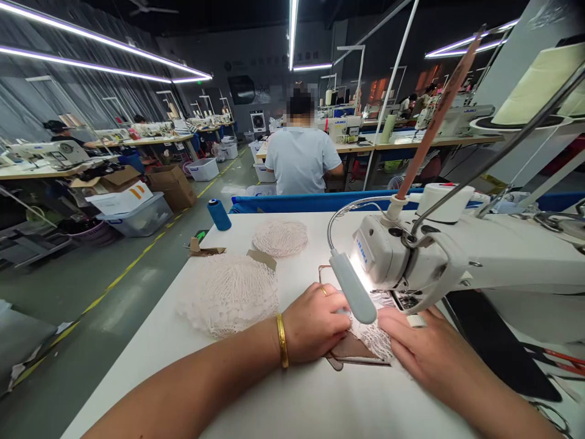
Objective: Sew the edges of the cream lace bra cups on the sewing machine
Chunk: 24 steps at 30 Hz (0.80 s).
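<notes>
My left hand (315, 323), with a gold bangle and a ring, lies curled on a piece of white lace (372, 338) over a brown cardboard piece (354, 352) in front of the needle of a white sewing machine (411, 256). My right hand (420, 347) rests flat with fingers stretched on the same lace, a tape strip on one finger. The machine's lit gooseneck lamp (351, 286) hangs over both hands and hides the needle area.
A pile of white lace rounds (228, 296) lies left of my hands, a smaller one (280, 238) behind it. A blue thread cone (219, 214) stands at the table's far left edge. A person in a light shirt (301, 155) sits ahead. Boxes line the aisle on the left.
</notes>
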Tool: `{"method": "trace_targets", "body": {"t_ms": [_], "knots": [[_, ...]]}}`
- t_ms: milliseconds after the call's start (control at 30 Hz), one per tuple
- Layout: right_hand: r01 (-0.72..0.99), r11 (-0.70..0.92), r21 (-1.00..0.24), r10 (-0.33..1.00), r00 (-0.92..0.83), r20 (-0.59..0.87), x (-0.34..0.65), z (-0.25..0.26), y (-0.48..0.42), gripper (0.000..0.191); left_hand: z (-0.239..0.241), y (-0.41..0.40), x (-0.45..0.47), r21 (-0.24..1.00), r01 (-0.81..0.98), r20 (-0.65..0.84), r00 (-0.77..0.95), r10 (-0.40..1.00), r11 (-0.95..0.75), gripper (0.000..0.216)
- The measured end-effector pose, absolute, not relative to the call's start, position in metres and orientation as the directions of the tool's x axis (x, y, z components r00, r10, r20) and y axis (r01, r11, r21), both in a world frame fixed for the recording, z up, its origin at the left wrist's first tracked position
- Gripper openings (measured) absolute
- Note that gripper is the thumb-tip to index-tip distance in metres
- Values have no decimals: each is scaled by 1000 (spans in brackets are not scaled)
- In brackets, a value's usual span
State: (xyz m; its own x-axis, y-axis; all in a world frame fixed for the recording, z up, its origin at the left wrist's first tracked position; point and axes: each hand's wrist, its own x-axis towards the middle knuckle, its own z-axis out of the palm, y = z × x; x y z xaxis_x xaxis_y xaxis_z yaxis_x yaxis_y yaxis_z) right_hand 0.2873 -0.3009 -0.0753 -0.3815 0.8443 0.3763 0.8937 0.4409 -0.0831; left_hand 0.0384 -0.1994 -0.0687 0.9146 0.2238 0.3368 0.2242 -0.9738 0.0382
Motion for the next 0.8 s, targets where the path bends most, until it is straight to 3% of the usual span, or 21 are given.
{"method": "trace_targets", "body": {"t_ms": [133,300,567,800], "knots": [[849,508,-142,808,-414,418,285,-73,-304,29,-70,-206,42,42,171,369,913,174,-984,20],[753,602,-266,789,-511,341,275,-73,-307,31,-69,-214,44,65,177,315,930,189,-982,19],[789,569,-232,802,-471,367,279,-78,-307,31,-72,-218,43,103,185,273,940,206,-977,12],[827,530,-188,820,-444,361,279,-81,-305,30,-77,-218,44,76,229,338,910,241,-970,16]]}}
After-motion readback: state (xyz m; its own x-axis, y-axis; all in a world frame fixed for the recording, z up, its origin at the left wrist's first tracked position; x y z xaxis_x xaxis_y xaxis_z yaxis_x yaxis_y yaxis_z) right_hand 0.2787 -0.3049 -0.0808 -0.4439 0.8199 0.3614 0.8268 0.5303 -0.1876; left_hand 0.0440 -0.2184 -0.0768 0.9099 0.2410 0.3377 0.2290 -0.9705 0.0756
